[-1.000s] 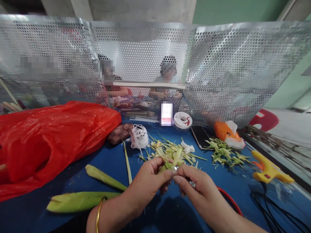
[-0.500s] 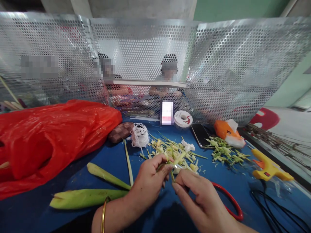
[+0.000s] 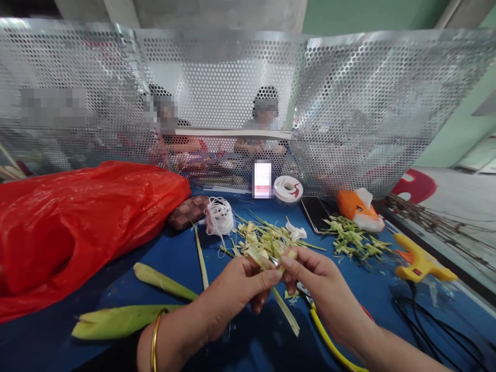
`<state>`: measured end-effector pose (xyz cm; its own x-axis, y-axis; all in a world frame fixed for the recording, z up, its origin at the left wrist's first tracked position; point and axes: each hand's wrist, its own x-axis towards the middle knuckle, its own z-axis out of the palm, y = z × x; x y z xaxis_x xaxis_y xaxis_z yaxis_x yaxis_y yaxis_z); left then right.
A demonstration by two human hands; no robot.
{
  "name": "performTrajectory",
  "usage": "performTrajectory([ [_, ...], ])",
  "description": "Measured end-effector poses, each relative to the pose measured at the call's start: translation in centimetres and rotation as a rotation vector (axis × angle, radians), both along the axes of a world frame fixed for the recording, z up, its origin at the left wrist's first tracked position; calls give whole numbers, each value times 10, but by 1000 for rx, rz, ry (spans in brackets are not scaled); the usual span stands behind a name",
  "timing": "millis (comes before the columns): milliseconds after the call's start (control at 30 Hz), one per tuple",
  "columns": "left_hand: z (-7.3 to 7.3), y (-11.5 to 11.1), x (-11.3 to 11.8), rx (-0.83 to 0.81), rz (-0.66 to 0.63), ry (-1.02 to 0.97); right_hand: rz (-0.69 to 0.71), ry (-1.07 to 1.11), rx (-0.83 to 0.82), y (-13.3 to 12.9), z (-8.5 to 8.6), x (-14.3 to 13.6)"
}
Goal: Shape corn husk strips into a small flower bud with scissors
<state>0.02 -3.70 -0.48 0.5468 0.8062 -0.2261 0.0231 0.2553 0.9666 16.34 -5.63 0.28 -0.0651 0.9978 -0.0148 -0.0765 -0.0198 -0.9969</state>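
My left hand (image 3: 244, 284) pinches a pale green leaf strip (image 3: 287, 316) whose loose end hangs down toward the table. Close against it, my right hand (image 3: 320, 274) has its fingers closed on the upper part of the same folded leaf material. A small shiny bit shows between the two hands; I cannot make out what it is. Beneath my right wrist lies a tool with a yellow handle (image 3: 329, 338) and metal jaws, partly hidden. A bit of red handle shows past the wrist. Behind the hands spreads a heap of cut leaf scraps (image 3: 251, 235).
Two green leaf sheaths (image 3: 116, 321) and a red plastic bag (image 3: 96, 206) lie left. Behind are a string bundle (image 3: 219, 217), a checkered pouch (image 3: 188, 212), a ribbon spool (image 3: 289, 189) and a phone (image 3: 315, 214). A yellow glue gun (image 3: 420, 261) and tissue pack (image 3: 354, 206) lie right.
My right hand has moved up and turned, meeting my left hand at the leaf strip. The strip's end now hangs lower, and the yellow handle has come into sight.
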Motion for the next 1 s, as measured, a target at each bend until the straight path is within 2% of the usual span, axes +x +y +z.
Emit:
performTrajectory([
  [133, -1, -4, 1, 26, -19, 60, 3, -25, 24, 1, -4, 1],
  [333, 8, -6, 2, 35, -49, 118, -100, -4, -11, 2, -8, 2],
  [433, 4, -4, 1, 25, -62, 141, -37, -81, -14, 6, -6, 7],
  [500, -1, -4, 1, 21, -55, 135, 12, -209, 57, 9, -2, 12],
  [633, -8, -5, 4, 37, -90, 68, 20, -482, 348, 9, 2, 16],
  [767, -10, -7, 6, 30, -118, 155, 145, -529, 356, 3, -5, 8],
  [900, -11, -9, 7, 35, -176, 136, 58, -472, 315, 2, -12, 4],
  [1000, -10, -11, 8, 219, -133, 255, -27, -472, 326, 1, -13, 6],
])
